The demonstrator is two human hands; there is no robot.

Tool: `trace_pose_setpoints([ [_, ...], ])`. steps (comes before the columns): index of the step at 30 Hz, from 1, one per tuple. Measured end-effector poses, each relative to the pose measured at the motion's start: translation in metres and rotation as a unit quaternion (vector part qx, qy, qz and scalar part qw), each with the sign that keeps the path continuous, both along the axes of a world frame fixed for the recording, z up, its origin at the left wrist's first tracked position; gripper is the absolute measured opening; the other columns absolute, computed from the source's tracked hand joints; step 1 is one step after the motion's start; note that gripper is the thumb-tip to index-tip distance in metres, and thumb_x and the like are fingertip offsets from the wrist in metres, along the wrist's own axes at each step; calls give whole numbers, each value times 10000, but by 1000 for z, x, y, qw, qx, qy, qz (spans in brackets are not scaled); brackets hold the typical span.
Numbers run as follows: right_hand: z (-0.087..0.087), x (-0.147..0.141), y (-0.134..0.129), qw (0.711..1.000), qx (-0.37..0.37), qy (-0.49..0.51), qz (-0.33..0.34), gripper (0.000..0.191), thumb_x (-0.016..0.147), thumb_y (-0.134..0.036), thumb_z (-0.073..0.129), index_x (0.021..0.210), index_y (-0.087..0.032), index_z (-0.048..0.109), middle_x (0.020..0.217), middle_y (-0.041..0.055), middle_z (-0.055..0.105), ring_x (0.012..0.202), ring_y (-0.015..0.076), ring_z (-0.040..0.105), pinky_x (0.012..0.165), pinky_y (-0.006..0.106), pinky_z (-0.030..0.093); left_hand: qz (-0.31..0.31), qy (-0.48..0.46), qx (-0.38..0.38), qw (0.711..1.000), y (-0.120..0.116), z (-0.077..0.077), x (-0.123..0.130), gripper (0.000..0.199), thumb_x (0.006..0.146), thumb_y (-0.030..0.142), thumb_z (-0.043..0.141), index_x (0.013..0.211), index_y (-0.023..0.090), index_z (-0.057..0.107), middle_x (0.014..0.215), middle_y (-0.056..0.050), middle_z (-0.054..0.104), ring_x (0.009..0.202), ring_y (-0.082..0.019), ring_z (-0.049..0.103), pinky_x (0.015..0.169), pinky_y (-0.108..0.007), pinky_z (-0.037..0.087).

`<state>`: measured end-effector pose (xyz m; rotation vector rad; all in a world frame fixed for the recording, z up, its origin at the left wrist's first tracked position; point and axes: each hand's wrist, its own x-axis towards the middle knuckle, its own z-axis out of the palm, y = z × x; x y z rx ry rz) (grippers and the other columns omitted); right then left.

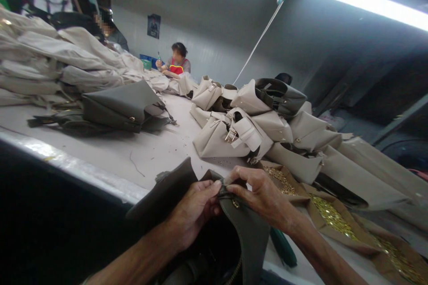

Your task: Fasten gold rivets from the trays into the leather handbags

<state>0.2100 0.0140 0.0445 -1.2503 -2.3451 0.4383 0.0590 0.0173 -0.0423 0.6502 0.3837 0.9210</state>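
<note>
A dark grey-green bag [252, 227] hangs open at the table's near edge, with a small gold metal piece near its upper edge. My left hand [197, 202] pinches the bag's edge from the left, thumb on top and fingers curled beneath. From the right, my right hand [256, 189] grips the same edge between thumb and forefinger, close to my left thumb. What lies between the fingertips is too small to make out. Below my right forearm, a green handle [283, 247] rests on the table.
Cream bags [220, 136] are heaped beyond my hands, a dark bag [117, 104] lies left, and pale pieces [67, 62] are piled farther left. Cardboard trays [312, 211] of gold metal parts stand right. A person in a red apron [177, 64] and another person sit at the back.
</note>
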Motion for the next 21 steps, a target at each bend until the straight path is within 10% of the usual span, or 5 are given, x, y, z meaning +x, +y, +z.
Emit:
trace_pose_setpoints([
  [21,-15,2,0,995,6,99,-28,106,841,-205,605,754,-164,648,749,5,579,682,123,533,633,228,400,12,-6,-14,1000,0,1,0,358,658,411,772,780,101,642,694,-31,594,576,-88,511,549,-206,376],
])
